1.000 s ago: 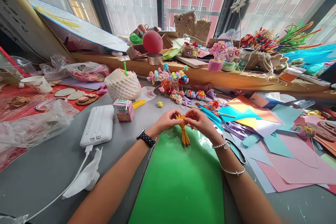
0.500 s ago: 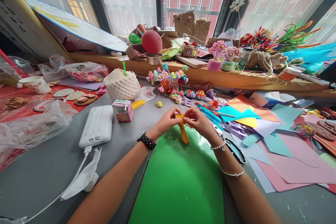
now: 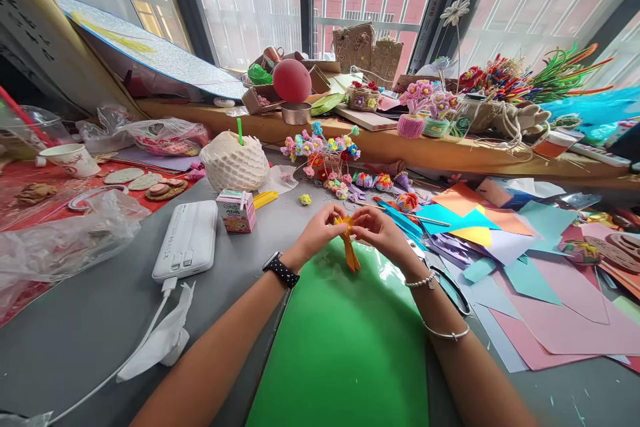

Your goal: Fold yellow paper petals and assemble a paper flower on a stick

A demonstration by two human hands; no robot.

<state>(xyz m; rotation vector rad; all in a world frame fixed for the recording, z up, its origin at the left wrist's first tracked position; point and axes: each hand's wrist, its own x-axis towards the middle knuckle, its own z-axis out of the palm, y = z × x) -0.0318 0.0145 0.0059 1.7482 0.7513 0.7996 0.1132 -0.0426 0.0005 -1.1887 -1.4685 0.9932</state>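
Note:
A folded piece of orange-yellow paper [image 3: 352, 257] is held up between both hands, its split lower end hanging over a glossy green board [image 3: 340, 347]. My left hand [image 3: 323, 232] pinches its upper part from the left, thumb and fingers closed. From the other side my right hand [image 3: 381, 232] grips the same part, fingertips close to the left ones. The fingers partly hide the paper's top. Beneath the right wrist lies a pair of scissors [image 3: 453, 290] with black handles, partly covered by the arm.
Coloured paper sheets [image 3: 565, 307] spread over the right side. A small drink carton [image 3: 237, 211], a white power bank [image 3: 185, 240] with a cable and a wrapped coconut [image 3: 235, 163] stand left. Behind the hands is a bunch of craft flowers [image 3: 323, 153]; a cluttered wooden ledge [image 3: 370, 137] runs beyond.
Both hands keep hold of the folded paper in nearly the same place, with its lower end slightly shifted. The whole view has moved a little.

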